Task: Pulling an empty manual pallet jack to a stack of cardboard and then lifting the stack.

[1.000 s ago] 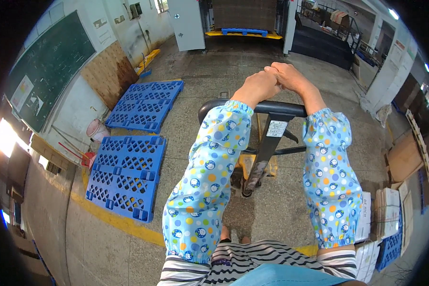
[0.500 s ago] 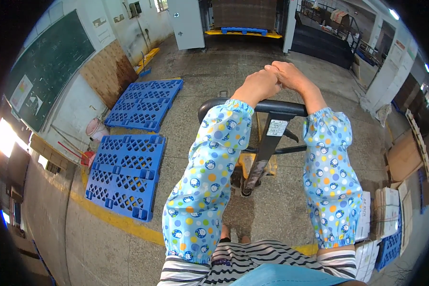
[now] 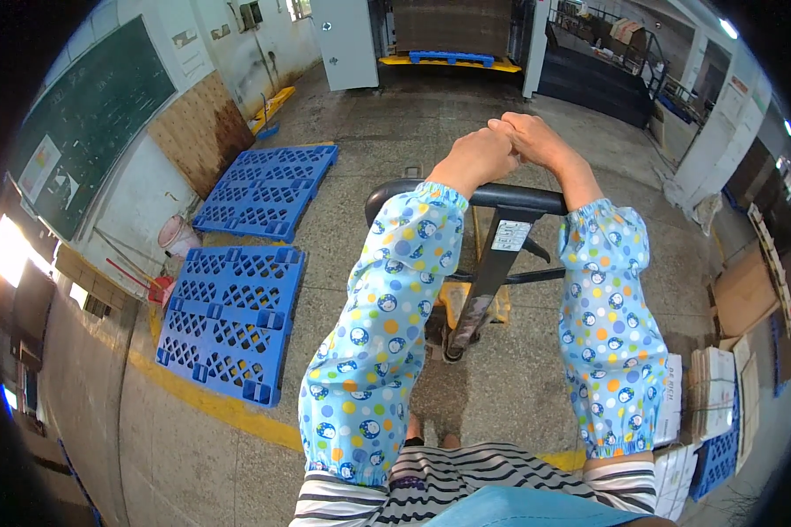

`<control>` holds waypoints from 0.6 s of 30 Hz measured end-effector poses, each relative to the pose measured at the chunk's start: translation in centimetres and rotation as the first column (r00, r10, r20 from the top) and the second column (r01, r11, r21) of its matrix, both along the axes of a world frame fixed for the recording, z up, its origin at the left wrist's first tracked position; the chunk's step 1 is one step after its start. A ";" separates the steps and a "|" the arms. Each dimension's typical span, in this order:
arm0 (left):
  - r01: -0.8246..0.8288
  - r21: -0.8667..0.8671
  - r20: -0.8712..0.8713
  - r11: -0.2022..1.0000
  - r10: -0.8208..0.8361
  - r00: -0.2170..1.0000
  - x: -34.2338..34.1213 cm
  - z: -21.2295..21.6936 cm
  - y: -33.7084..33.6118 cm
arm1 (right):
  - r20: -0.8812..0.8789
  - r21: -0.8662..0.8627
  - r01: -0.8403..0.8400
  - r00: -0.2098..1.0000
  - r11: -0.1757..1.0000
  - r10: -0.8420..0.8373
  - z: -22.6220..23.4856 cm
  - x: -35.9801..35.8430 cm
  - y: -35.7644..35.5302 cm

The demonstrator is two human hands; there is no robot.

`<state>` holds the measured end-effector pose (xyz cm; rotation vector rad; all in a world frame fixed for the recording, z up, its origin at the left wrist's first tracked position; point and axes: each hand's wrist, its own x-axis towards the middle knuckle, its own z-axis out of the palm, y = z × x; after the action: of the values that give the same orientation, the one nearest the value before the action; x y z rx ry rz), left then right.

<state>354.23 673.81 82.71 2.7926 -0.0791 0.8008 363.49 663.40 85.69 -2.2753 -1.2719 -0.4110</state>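
Observation:
My left hand [image 3: 482, 158] and my right hand [image 3: 540, 140] meet above the black loop handle [image 3: 523, 198] of a yellow pallet jack [image 3: 453, 303]. The fingers of both are curled and folded together, knuckle to knuckle, with no object showing in them. Both forearms, in light-blue patterned sleeve covers [image 3: 387, 307], lean over the handle with the wrists beside its top bar. A black lever [image 3: 537, 251] sits inside the loop. Below, the dark shaft [image 3: 482, 299] with a white label slants down to the jack's base, partly hidden by my left arm.
Blue plastic pallets [image 3: 228, 321] lie on the floor at left, near a bucket [image 3: 177, 235] and a green board [image 3: 88, 123]. Ahead, a stack on a blue pallet [image 3: 451, 59] stands in a machine's opening. Bundled cartons [image 3: 714, 391] stand at right. A yellow line [image 3: 211, 402] crosses the floor.

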 end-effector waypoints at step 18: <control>-0.012 -0.016 -0.008 1.000 0.011 1.000 0.1 -0.1 0.0 | -0.044 -0.017 0.000 0.999 1.000 -0.001 0.1 -0.3 -0.1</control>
<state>354.32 673.78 82.60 2.7837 -0.0551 0.7896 363.21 663.32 85.79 -2.2856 -1.2575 -0.3493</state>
